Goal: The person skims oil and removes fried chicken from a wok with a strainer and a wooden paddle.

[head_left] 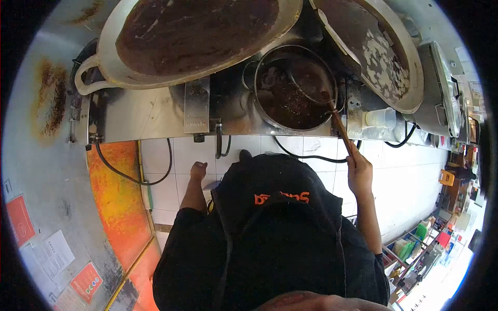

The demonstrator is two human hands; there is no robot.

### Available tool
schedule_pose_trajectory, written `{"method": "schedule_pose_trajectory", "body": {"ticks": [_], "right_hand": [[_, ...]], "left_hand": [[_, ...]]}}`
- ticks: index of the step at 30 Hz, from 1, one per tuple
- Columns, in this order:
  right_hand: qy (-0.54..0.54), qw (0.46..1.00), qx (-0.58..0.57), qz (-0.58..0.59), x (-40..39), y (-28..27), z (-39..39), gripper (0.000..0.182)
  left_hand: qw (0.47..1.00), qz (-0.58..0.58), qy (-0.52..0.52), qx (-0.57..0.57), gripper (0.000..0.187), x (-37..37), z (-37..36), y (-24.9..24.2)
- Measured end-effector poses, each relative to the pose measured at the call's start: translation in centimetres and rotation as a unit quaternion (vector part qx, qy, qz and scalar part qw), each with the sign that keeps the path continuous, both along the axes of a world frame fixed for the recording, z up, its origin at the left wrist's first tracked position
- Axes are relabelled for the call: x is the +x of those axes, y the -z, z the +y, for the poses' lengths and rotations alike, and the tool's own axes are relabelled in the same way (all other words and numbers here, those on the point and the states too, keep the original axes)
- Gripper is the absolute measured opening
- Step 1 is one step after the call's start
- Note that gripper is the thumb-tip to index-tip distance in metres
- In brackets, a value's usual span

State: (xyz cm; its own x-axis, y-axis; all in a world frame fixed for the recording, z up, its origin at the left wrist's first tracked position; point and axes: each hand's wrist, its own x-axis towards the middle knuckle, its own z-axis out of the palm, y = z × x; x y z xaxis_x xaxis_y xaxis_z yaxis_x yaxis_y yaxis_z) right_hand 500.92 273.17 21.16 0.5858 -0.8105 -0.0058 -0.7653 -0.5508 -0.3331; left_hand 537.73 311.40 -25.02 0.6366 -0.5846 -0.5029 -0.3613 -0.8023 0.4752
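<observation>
My right hand [359, 172] is closed around the wooden handle of a ladle [340, 124], to the right of my body. The ladle's wide round head lies inside a metal pot [258, 102] that holds dark brown liquid. On my left side, my left hand [198, 170] hangs in front of the stove edge, touching nothing that I can make out. Its fingers look curled in, but they are small in the view. The pot stands between two large pans, and a loop handle shows at its left side.
At the upper left is a big pale pan [91, 72] of dark liquid. Another large pan [412, 98] stands upper right, near a translucent cup [381, 118] and a lidded metal container [433, 98]. Black hoses [311, 157] hang below the steel stove edge [140, 116].
</observation>
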Motion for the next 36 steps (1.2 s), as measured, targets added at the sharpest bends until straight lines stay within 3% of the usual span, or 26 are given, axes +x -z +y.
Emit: {"method": "schedule_pose_trajectory", "body": {"ticks": [2, 4, 5, 7, 8, 9, 11, 15, 17, 18, 19, 20, 21, 22, 24, 26, 29, 31, 32, 34, 35, 36], "right_hand": [[0.028, 0.997, 0.050, -0.044, 0.0, -0.2, 0.1, 0.037], [0.066, 0.963, 0.223, -0.139, -0.1, -1.3, 0.4, 0.037], [0.063, 0.963, 0.222, -0.140, -0.5, -2.0, 0.4, 0.037], [0.066, 0.902, 0.408, -0.127, -1.5, -3.5, 0.0, 0.042], [0.056, 0.903, 0.407, -0.128, -1.8, -4.2, 0.0, 0.042], [0.025, 0.896, 0.421, -0.141, -2.0, -4.8, 0.1, 0.044], [-0.014, 0.888, 0.432, -0.155, -0.8, -6.7, -0.3, 0.047], [-0.118, 0.914, 0.344, -0.180, 3.8, -13.0, -1.3, 0.048], [-0.100, 0.937, 0.292, -0.164, 7.3, -16.1, -2.9, 0.044], [-0.113, 0.954, 0.221, -0.169, 10.8, -17.8, -3.1, 0.041], [-0.191, 0.960, 0.113, -0.169, 12.7, -17.6, -5.5, 0.039], [-0.072, 0.979, 0.129, -0.139, 16.9, -19.6, -4.9, 0.039], [-0.112, 0.977, 0.095, -0.156, 19.6, -19.4, -6.8, 0.039], [-0.219, 0.970, 0.005, -0.108, 22.5, -19.4, -10.3, 0.039], [-0.266, 0.915, -0.303, -0.001, 27.8, -16.9, -17.1, 0.037], [-0.205, 0.915, -0.324, 0.130, 33.4, -14.7, -21.9, 0.035], [-0.150, 0.935, -0.288, 0.140, 37.5, -13.7, -21.8, 0.025], [-0.191, 0.912, -0.313, 0.183, 38.4, -13.2, -22.7, 0.021], [-0.198, 0.910, -0.316, 0.182, 38.5, -13.5, -22.9, 0.021], [-0.257, 0.898, -0.244, 0.261, 38.0, -14.2, -22.9, 0.021], [-0.264, 0.896, -0.242, 0.263, 37.6, -14.3, -23.0, 0.021], [-0.324, 0.880, -0.204, 0.280, 37.0, -14.4, -23.2, 0.020]], "left_hand": [[0.999, 0.030, -0.006, 0.017, 0.038, -0.3, 0.7, 0.8], [1.000, 0.021, 0.002, 0.023, 0.038, -0.8, 1.8, 2.2], [0.999, 0.011, 0.010, 0.029, 0.038, -1.1, 2.3, 2.6], [0.998, 0.044, -0.016, 0.034, 0.038, -1.7, 3.3, 2.5], [0.995, 0.077, -0.039, 0.040, 0.039, -1.7, 3.5, 2.5], [0.979, 0.105, -0.155, 0.083, 0.042, -2.7, 0.6, -5.1], [0.974, 0.103, -0.171, 0.103, 0.043, -2.8, 0.7, -6.0], [0.967, 0.114, -0.201, 0.109, 0.046, -3.1, 0.9, -6.6], [0.970, 0.107, -0.189, 0.107, 0.045, -2.6, 0.6, -7.1], [0.971, 0.105, -0.189, 0.103, 0.045, -2.3, 0.6, -6.9], [0.974, 0.091, -0.186, 0.087, 0.044, -2.3, 0.7, -6.4], [0.977, 0.079, -0.183, 0.072, 0.043, -2.4, 1.0, -5.6], [0.986, 0.045, -0.158, 0.039, 0.040, -2.5, 1.6, -4.3], [0.986, 0.042, -0.161, 0.032, 0.040, -2.4, 1.7, -3.7], [0.987, 0.042, -0.149, 0.039, 0.039, -2.6, 1.9, -3.0], [0.991, 0.032, -0.123, 0.041, 0.037, -3.4, 2.0, -3.4], [0.996, 0.012, -0.074, 0.049, 0.037, -4.7, 2.6, -3.0], [0.974, 0.084, -0.210, -0.004, 0.026, -6.2, 3.7, -0.2], [0.972, 0.086, -0.217, -0.006, 0.026, -7.0, 4.9, 1.5], [0.996, -0.088, -0.022, -0.012, 0.019, -8.6, 7.2, 3.9], [0.996, -0.083, -0.027, -0.009, 0.019, -9.1, 7.4, 3.2], [0.997, -0.027, 0.038, 0.066, 0.033, -9.1, 7.1, 1.4]]}}
